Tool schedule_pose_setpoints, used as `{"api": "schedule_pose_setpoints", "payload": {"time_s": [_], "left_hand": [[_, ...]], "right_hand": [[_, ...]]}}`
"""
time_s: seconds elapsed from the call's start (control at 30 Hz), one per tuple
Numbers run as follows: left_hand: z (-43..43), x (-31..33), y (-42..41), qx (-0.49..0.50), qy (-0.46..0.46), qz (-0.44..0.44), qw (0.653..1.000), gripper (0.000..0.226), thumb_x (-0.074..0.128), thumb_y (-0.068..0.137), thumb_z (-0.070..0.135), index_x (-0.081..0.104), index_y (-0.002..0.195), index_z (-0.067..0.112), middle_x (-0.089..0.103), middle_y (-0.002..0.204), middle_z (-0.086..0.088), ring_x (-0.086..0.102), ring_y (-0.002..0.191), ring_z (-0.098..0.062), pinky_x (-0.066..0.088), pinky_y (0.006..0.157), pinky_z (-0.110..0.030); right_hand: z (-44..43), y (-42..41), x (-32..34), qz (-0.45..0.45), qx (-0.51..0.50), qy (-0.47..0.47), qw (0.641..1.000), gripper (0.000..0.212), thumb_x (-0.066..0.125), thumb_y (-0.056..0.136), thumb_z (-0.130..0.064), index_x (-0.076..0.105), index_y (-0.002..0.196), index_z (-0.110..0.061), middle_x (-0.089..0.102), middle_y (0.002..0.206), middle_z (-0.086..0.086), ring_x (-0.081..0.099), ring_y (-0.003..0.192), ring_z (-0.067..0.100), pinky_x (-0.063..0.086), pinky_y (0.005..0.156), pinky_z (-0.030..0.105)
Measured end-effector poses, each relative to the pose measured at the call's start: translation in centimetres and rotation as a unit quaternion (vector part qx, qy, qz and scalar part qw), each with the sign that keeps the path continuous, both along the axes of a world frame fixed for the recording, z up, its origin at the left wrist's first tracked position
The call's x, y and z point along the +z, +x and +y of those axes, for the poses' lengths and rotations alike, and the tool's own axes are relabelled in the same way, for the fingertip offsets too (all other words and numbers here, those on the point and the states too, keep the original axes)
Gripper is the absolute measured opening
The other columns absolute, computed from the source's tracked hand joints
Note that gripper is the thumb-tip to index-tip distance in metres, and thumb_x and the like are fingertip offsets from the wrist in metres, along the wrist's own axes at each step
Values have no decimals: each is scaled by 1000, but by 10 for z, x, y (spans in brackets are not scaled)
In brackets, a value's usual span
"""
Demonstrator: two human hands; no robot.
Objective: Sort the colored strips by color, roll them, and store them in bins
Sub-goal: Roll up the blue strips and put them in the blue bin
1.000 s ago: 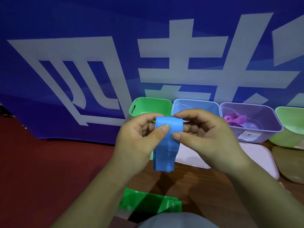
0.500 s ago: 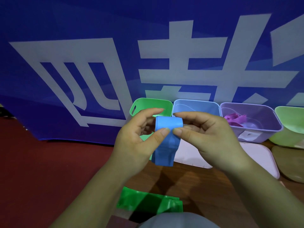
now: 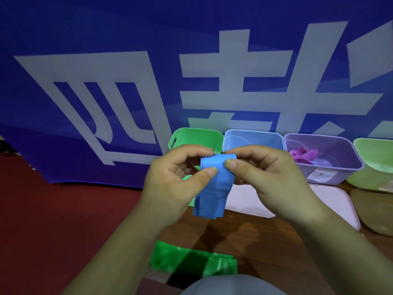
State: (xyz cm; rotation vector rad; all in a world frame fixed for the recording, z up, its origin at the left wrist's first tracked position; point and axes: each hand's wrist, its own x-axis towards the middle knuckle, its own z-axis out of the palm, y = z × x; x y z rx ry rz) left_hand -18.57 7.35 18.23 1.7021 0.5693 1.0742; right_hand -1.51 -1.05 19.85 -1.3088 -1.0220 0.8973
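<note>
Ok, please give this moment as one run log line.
step: roll blue strip | left hand: pinches strip | right hand: pinches strip | strip end: hangs loose | green strip: on table

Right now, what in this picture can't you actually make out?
Head view, the only one:
1. Blue strip: the roll's inner turns hide behind the left hand and right hand.
2. Green bin: both hands cover its lower inside; contents unknown.
3. Lime bin: cut off by the right edge.
4. Label on the purple bin: too small to read.
5. Green strips: shadowed, partly behind grey clothing; count unclear.
</note>
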Motion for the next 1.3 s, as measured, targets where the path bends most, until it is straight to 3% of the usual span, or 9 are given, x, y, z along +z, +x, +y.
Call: {"api": "schedule_pose_setpoints", "payload": {"time_s": [0.17, 0.37, 0.57, 0.73, 0.83, 1.0, 1.1, 1.2, 1.3], "left_hand": [[-3, 2, -2, -1, -38, -24, 999, 27, 76, 77, 4, 73, 99, 19, 74, 102, -9, 71, 98, -28, 58, 82, -34], [-9, 3, -4, 6, -64, -27, 998, 30, 75, 76, 7, 70, 102, 21, 74, 100, -6, 71, 95, -21, 56, 82, -28], [-10, 3, -8, 19, -81, -16, 996, 24, 74, 78, 16, 68, 100, 19, 71, 90, -3, 67, 86, -18, 53, 76, -22], [-4, 3, -12, 5, -54, 8, 998, 13, 71, 81, 16, 69, 93, 19, 70, 84, 7, 65, 80, -6, 51, 73, -17], [4, 4, -17, -9, -54, 16, 998, 19, 77, 78, 25, 70, 95, 22, 71, 87, 5, 67, 83, -11, 53, 75, -21], [20, 0, -30, -51, -50, 28, 997, 33, 76, 75, 24, 67, 106, 28, 71, 108, -2, 67, 102, -28, 54, 85, -49], [31, 0, -36, -66, -38, 34, 997, 37, 76, 74, 18, 67, 108, 27, 70, 110, -7, 66, 101, -30, 55, 84, -45], [42, -2, -43, -79, -38, 38, 995, 39, 76, 75, 7, 68, 108, 26, 70, 110, -5, 66, 100, -29, 55, 82, -39], [50, -4, -47, -93, -45, 29, 994, 36, 77, 73, 14, 69, 107, 25, 70, 109, -7, 66, 99, -30, 55, 83, -42]], "right_hand": [[-2, -3, -1, -20, 0, 9, 1000, 31, 75, 69, -31, 74, 100, -26, 70, 100, 13, 67, 77, 17, 57, 79, 40], [-7, -3, -8, -20, 37, 55, 998, 40, 80, 75, -5, 70, 108, -26, 69, 110, 7, 67, 91, 36, 59, 81, 33], [-12, -10, -7, -36, 47, 66, 996, 35, 79, 75, 0, 71, 101, -24, 70, 102, 4, 67, 84, 26, 58, 75, 27], [-5, -19, -11, -16, 29, 50, 998, 30, 77, 71, -12, 72, 95, -29, 67, 93, 15, 63, 74, 19, 56, 73, 42], [0, -23, -11, 9, 18, 44, 999, 31, 76, 69, -12, 73, 93, -31, 66, 91, 19, 60, 74, 20, 52, 73, 44], [11, -31, -12, 41, 7, 44, 998, 30, 76, 71, -11, 74, 95, -30, 65, 97, 20, 56, 75, 30, 47, 75, 48], [18, -37, -13, 45, -5, 37, 998, 28, 75, 73, -12, 74, 97, -27, 67, 91, 14, 56, 73, 28, 48, 74, 43], [25, -44, -13, 60, -18, 31, 998, 27, 79, 72, -11, 74, 95, -22, 67, 81, -2, 58, 68, 16, 52, 70, 27], [30, -52, -15, 75, -28, 29, 996, 25, 77, 72, -11, 74, 96, -18, 68, 81, 0, 61, 70, 14, 53, 69, 24]]}}
